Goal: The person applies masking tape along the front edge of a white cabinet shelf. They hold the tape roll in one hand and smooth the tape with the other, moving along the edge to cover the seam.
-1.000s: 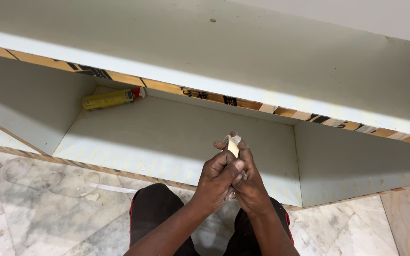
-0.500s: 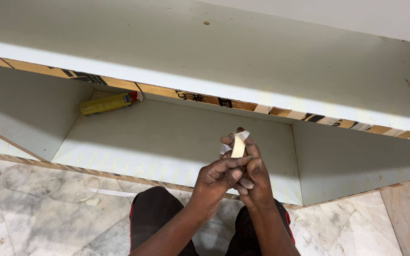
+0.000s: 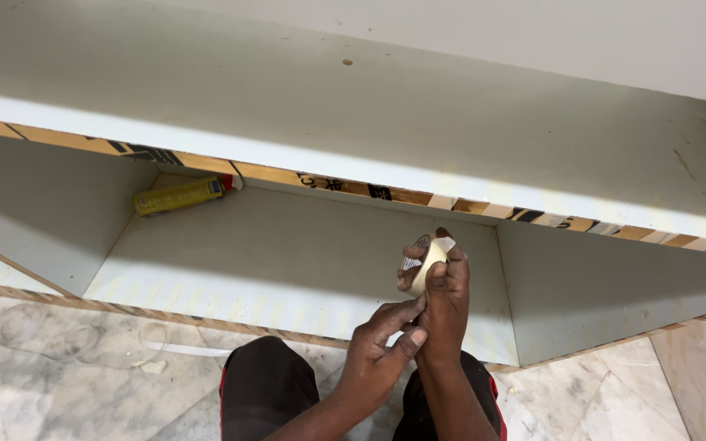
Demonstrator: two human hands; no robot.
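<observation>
One roll of tape [image 3: 425,265], cream, held upright above the open cabinet [image 3: 304,261], pinched in right hand [image 3: 443,306], fingers closed round its rim. Left hand [image 3: 382,343] touching right wrist, fingers curled, grip on roll not discernible. One yellow tube [image 3: 180,196] lying in back left corner. One marble floor [image 3: 67,392] below.

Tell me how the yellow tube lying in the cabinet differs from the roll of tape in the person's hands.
The yellow tube is long and slim with a red end; the roll of tape is a small pale beige ring. The tube lies flat, untouched, in the back corner of the cabinet; the roll is held on edge in the right hand, with the left hand just below it. The tube is bright, the roll dull. Both sit within the same open compartment's view.
</observation>
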